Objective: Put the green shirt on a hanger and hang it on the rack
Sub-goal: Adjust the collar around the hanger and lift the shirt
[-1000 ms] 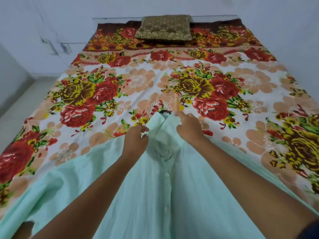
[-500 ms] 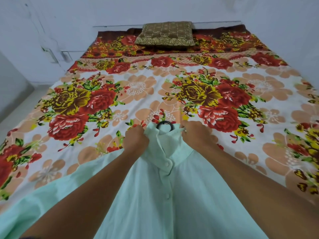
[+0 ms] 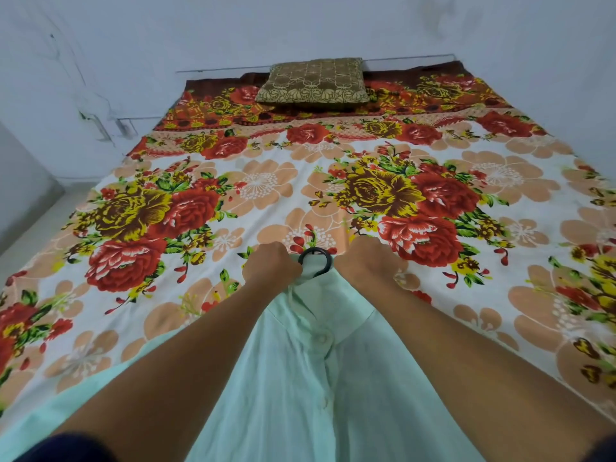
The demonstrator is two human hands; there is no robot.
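Observation:
The pale green shirt (image 3: 300,388) lies buttoned, front up, on the bed, its collar pointing away from me. A black hanger hook (image 3: 316,258) pokes out of the collar; the hanger's body is hidden inside the shirt. My left hand (image 3: 271,265) grips the collar's left side, fingers curled into the cloth beside the hook. My right hand (image 3: 365,260) grips the collar's right side, knuckles up. The hook sits between the two hands. No rack is in view.
The bed wears a floral sheet (image 3: 433,201) of red and yellow roses. A brown and gold patterned cushion (image 3: 315,82) rests at the head by the white wall (image 3: 300,25). Pale floor (image 3: 30,228) runs along the bed's left side.
Both hands have slid up to the collar's top edge and spread it apart. The hanger hook now stands further out of the collar, and the collar lies flatter.

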